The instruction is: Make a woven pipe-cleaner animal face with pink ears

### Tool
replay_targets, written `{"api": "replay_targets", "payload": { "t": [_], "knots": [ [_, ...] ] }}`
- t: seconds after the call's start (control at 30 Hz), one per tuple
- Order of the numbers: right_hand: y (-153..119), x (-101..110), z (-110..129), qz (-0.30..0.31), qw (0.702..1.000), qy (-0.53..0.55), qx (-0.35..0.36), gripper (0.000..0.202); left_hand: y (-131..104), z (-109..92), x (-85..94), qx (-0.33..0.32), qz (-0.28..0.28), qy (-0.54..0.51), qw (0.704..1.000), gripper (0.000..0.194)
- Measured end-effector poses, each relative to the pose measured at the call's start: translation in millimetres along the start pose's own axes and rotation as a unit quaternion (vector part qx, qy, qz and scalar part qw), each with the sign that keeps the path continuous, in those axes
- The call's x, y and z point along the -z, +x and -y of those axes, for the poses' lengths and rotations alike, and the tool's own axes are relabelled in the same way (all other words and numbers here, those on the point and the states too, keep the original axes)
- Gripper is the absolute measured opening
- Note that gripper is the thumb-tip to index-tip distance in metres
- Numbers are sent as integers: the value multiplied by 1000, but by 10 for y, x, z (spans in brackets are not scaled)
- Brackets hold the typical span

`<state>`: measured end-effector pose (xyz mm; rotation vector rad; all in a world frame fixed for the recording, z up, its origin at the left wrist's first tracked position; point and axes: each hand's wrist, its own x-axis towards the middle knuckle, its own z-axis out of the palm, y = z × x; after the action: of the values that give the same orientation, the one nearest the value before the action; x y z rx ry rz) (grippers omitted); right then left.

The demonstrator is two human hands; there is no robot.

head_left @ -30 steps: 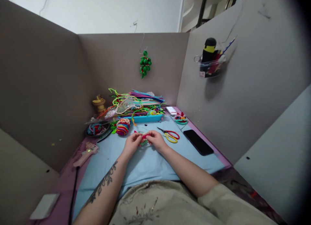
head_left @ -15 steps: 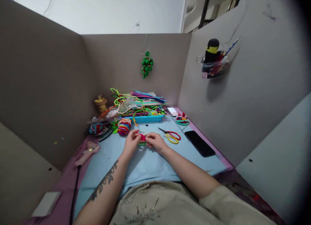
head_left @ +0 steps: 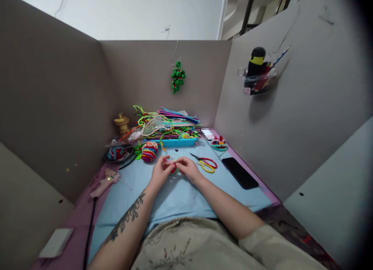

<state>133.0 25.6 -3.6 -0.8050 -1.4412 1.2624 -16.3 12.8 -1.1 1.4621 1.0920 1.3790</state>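
Note:
Between my two hands is a small pipe-cleaner piece (head_left: 174, 170) in pink and green, mostly covered by the fingers. My left hand (head_left: 162, 170) pinches it from the left side, thumb against fingers. From the right, my right hand (head_left: 188, 169) grips it too, and the fingertips of both hands nearly meet. Just right of the hands lie scissors (head_left: 207, 165) with one red and one yellow handle, blades apart. A rounded, multicoloured striped pipe-cleaner piece (head_left: 149, 152) rests beyond my left hand.
A blue tray (head_left: 175, 143) heaped with pipe cleaners (head_left: 163, 124) stands at the back. To the left are a dark bowl (head_left: 128, 157) and a pink glue gun (head_left: 105, 183) with a black cord. A black phone (head_left: 240, 173) lies right. Grey panels (head_left: 163, 75) enclose the table.
My left hand has turned slightly inward and its thumb has come closer to the right fingers, covering more of the pink part. The view has shifted slightly. Both hands keep their grip.

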Motion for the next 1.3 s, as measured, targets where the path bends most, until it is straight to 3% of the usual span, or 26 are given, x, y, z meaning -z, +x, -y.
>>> {"api": "replay_targets", "payload": {
  "t": [0.33, 0.43, 0.63, 0.8, 1.3],
  "knots": [
    [-4, 10, 34, 22, 999, -37, -16, 23, -29, 4, -7, -53, -2, 84, 995, 48],
    [8, 16, 28, 5, 999, -35, -18, 22, -23, -4, -5, -38, -8, 59, 997, 46],
    [49, 35, -42, -34, 999, 15, -33, 23, -18, 16, -11, 21, 57, 69, 996, 31],
    [53, 64, -35, -14, 999, -21, -23, 24, -11, 49, 12, 37, 36, 106, 993, 32],
    [26, 47, -6, -45, 991, -120, 42, 15, -52, -42, 5, -52, 55, 253, 965, 33]
  ]
}}
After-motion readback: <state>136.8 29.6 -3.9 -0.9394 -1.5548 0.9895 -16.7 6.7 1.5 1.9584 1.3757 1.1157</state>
